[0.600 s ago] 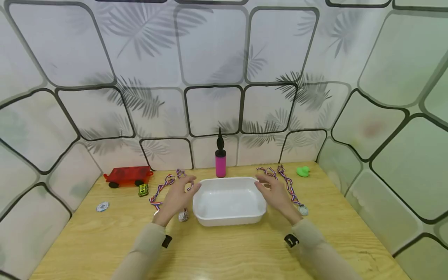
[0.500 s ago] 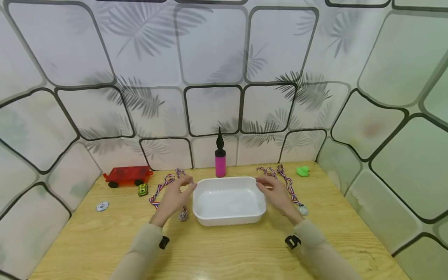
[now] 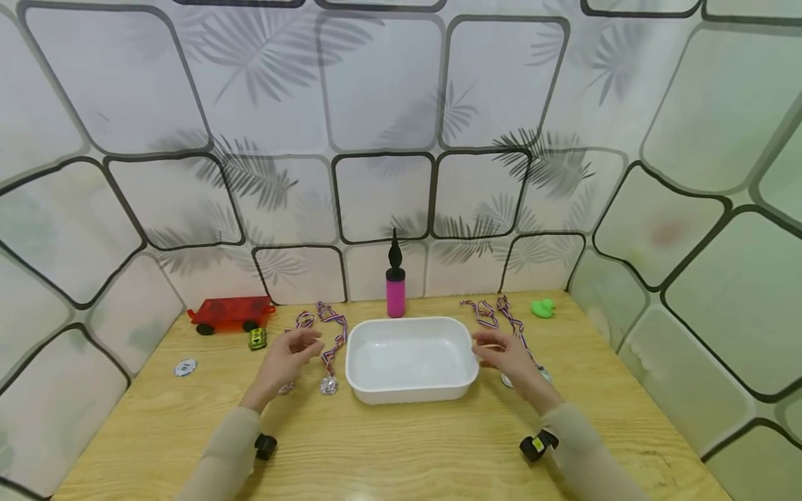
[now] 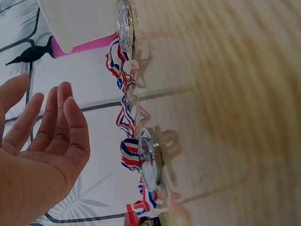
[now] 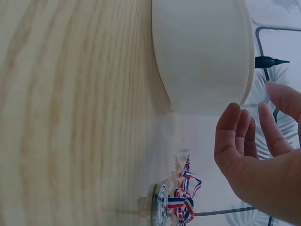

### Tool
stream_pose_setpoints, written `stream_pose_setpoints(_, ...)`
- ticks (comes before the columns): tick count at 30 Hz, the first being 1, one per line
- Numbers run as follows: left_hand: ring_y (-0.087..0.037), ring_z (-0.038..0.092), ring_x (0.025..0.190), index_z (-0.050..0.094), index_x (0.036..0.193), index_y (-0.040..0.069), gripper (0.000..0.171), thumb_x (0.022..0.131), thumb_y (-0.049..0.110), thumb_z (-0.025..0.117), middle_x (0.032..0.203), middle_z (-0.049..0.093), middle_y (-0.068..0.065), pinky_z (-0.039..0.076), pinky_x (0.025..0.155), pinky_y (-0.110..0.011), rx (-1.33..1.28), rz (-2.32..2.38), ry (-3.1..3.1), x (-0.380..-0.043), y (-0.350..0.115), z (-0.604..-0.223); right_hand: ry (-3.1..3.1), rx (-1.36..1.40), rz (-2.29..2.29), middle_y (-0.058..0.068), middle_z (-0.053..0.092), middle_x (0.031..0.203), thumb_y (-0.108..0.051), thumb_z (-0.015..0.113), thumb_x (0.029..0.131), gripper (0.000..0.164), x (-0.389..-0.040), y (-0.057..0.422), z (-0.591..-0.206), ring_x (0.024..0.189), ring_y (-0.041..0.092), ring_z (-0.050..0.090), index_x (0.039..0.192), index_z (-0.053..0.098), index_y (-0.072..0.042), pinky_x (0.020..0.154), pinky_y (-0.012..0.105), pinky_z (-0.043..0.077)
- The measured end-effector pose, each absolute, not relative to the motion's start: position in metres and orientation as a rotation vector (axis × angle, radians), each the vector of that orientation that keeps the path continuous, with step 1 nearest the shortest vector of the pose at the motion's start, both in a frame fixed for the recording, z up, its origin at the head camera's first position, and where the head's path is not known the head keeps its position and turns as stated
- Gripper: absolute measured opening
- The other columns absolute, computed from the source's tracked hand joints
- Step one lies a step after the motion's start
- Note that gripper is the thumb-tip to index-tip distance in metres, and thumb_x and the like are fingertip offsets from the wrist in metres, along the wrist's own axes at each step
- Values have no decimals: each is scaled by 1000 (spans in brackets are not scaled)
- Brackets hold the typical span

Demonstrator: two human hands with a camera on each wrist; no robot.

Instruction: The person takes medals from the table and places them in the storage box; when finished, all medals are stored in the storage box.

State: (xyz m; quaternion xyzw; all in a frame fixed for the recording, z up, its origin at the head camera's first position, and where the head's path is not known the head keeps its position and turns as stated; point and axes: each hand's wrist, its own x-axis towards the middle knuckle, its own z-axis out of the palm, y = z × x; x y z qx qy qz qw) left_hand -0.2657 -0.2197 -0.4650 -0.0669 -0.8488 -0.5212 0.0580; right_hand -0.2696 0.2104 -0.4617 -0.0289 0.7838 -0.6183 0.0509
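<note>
A white rectangular basin (image 3: 411, 395) stands on the wooden table at the centre. My left hand (image 3: 287, 358) is held to its left, above a ribboned medal (image 3: 287, 387), with fingers relaxed and nothing in them. A second silver medal (image 3: 328, 385) lies between that hand and the basin. At the basin's right end is my right hand (image 3: 510, 358), its fingertips (image 5: 230, 113) right by the rim in the right wrist view, fingers loosely bent. Beneath it lie two more medals, one partly hidden by the wrist; a silver medal (image 5: 161, 205) shows in the right wrist view.
Behind the basin stands a pink pump (image 3: 395, 298) with a black nozzle. At the back left are a red toy wagon (image 3: 230, 313), a small green car (image 3: 257, 339) and a round chip (image 3: 185, 367). A green duck (image 3: 542, 308) sits back right. Patterned curtains enclose the table.
Both hands have moved outward and slightly toward me, the left one farther from the basin. The medal to the left of the basin and its ribbon are now uncovered. The basin has stayed in place.
</note>
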Motion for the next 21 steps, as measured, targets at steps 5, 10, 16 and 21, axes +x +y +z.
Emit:
stream_pose_setpoints(5, -13, 64, 85, 64, 118, -3, 33, 90, 14, 71, 100, 70, -14, 51, 69, -25, -335, -1562, -2678, -265, -230, -468, 2261, -129, -1850, 20, 52, 129, -16, 70, 91, 49, -266, 214, -466, 100, 18, 60, 133, 53, 2, 87, 36, 56)
stream_pose_setpoints(10, -18, 65, 86, 66, 116, -1, 32, 87, 10, 73, 100, 69, -15, 52, 67, -28, -592, -1562, -2854, -269, -235, -469, 2198, -168, -1828, 20, 50, 125, -15, 73, 88, 53, -265, 216, -468, 98, 19, 60, 134, 53, 3, 86, 38, 56)
stream_pose_setpoints(16, -20, 63, 89, 66, 113, -4, 31, 84, 2, 73, 103, 68, -21, 51, 73, -24, -855, -1589, -2961, -276, -232, -471, 2161, -192, -1826, 16, 50, 116, -12, 73, 88, 53, -265, 218, -470, 94, 18, 61, 134, 53, 5, 87, 40, 56)
stream_pose_setpoints(21, -19, 59, 87, 66, 110, -5, 31, 81, 1, 75, 103, 68, -21, 48, 73, -24, -959, -1569, -2999, -280, -227, -471, 2157, -209, -1815, 17, 51, 117, -12, 73, 88, 54, -267, 220, -470, 93, 18, 63, 135, 52, 5, 88, 39, 56)
